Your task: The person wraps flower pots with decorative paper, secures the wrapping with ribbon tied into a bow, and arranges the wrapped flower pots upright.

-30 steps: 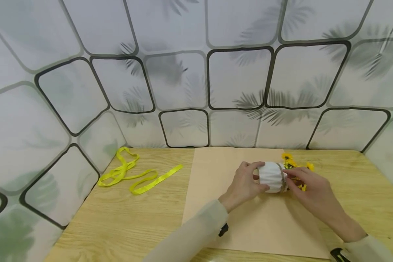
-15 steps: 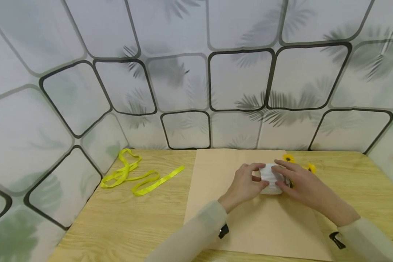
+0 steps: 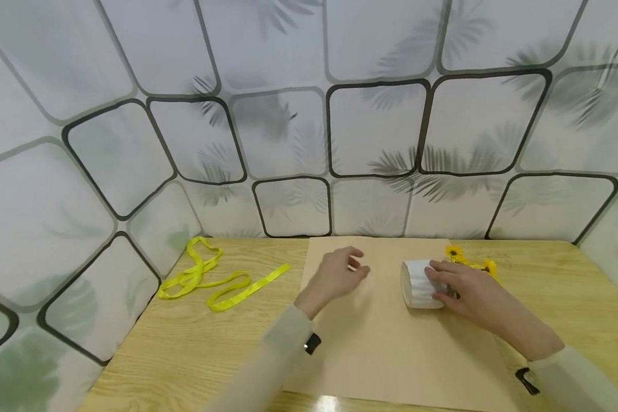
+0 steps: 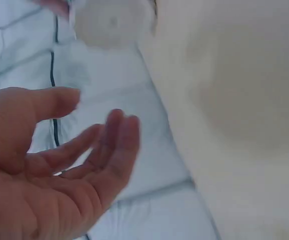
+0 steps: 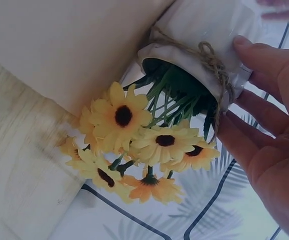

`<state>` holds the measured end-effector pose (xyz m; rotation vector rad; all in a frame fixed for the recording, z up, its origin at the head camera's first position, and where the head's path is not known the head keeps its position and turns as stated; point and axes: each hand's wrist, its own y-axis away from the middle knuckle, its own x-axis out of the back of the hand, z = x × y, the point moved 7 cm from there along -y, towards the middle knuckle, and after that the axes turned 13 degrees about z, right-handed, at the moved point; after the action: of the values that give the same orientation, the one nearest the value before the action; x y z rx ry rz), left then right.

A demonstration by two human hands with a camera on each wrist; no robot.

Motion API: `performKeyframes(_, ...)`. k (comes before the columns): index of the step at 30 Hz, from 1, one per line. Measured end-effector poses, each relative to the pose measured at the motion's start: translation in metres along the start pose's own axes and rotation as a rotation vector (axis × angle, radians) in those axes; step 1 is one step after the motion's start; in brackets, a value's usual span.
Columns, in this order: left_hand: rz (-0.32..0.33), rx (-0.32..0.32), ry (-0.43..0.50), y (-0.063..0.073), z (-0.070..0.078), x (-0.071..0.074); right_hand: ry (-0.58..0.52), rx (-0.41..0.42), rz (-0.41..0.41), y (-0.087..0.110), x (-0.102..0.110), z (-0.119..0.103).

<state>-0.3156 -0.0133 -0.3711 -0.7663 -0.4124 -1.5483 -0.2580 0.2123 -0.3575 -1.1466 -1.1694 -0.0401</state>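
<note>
A white ribbed flower pot lies on its side over a beige paper sheet, its base facing left. Brown twine is tied in a bow round its neck. From its mouth come yellow artificial flowers with dark centres and green stems. My right hand holds the pot by its mouth end, thumb on one side and fingers on the other. Left of the pot, apart from it, my left hand hovers above the paper with loosely bent fingers and nothing in them.
A tangled yellow ribbon lies at the left of the wooden table. Behind the table rises a patterned cloth backdrop, which also closes off the left side.
My left hand has let go of the pot's base and moved left. Earlier my right hand shifted from the twine at the neck onto the pot's side, where it stays.
</note>
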Motion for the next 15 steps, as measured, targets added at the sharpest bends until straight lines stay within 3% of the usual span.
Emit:
performKeyframes(3, 0.012, 0.071, -0.164, 0.001, -0.029, 0.03, 0.002, 0.016, 0.015, 0.0, 0.001, 0.001)
performKeyframes(7, -0.019, 0.197, -0.291, 0.007, -0.07, 0.048, -0.001, 0.026, 0.024, 0.0, 0.001, 0.002)
performKeyframes(10, -0.063, 0.274, -0.283, 0.013, -0.09, 0.049, -0.004, 0.034, 0.032, 0.0, 0.0, 0.001)
performKeyframes(15, -0.058, 0.313, -0.231, 0.012, -0.103, 0.047, 0.001, 0.005, 0.017, 0.001, 0.0, 0.0)
